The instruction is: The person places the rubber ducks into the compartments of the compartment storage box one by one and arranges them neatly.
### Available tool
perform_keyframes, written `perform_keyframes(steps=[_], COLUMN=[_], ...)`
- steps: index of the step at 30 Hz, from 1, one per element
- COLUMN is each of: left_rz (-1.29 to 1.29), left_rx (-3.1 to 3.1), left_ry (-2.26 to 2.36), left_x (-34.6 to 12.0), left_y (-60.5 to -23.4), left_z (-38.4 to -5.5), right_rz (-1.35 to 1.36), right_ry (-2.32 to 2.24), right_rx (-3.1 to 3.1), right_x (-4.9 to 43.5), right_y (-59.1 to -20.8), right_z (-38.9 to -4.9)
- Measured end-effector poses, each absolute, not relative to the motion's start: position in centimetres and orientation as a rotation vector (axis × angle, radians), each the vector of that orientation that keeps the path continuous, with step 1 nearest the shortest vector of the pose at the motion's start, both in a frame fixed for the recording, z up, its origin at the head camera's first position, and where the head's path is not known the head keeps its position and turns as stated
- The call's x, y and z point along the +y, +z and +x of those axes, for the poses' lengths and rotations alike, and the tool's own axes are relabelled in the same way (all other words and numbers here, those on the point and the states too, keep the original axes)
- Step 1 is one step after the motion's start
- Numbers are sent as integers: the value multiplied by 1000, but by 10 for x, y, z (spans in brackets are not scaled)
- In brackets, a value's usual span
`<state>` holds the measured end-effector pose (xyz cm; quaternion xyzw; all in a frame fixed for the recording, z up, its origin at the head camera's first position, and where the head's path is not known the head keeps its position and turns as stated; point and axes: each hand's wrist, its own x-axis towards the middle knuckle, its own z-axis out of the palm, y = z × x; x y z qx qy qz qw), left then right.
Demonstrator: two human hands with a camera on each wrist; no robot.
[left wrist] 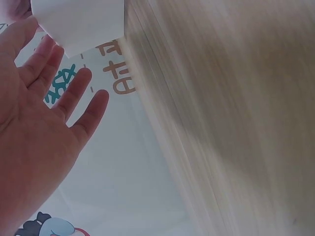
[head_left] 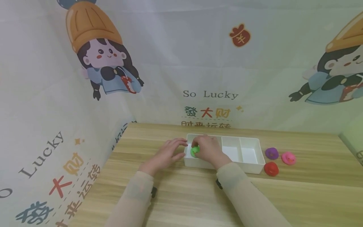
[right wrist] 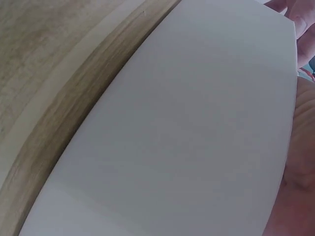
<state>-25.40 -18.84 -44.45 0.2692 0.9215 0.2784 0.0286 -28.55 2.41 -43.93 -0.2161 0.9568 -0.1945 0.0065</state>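
In the head view, a long white divided box (head_left: 249, 167) lies on the wooden table. My right hand (head_left: 209, 149) reaches over its front wall and pinches a small green toy duck (head_left: 195, 151) inside the leftmost compartment. My left hand (head_left: 167, 155) is at the box's left end, fingers spread, fingertips at the end wall. The left wrist view shows that hand (left wrist: 42, 108) with its fingers extended by the box's white end (left wrist: 81, 24). In the right wrist view the white front wall (right wrist: 167, 128) hides the duck and most of the hand (right wrist: 300, 147).
Right of the box sit a purple toy (head_left: 272, 153), a pink toy duck (head_left: 288, 158) and a red toy (head_left: 271, 169). A printed cloth (head_left: 158, 63) hangs behind and to the left of the wooden table (head_left: 184, 201).
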Motion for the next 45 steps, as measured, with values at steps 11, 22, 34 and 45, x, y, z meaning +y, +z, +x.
perform_keyframes(steps=[11,22,34,45], left_rz=[815,831,825,810], left_rx=[2838,2856,2854,2857], left_ry=[872,873,873,872], left_x=[-186,-187,-185,-185], left_y=[-445,-444,-443,-442], left_z=[-254,-255,-253,-254], right_rz=[-742,-860,-818,-770], right_ry=[-724,-936,-991,-1035], right_rx=[2955,2992,3129,3161], right_x=[30,39,54,67], right_y=[-443,-443,-442,-433], right_z=[-285,-278,-260,-250])
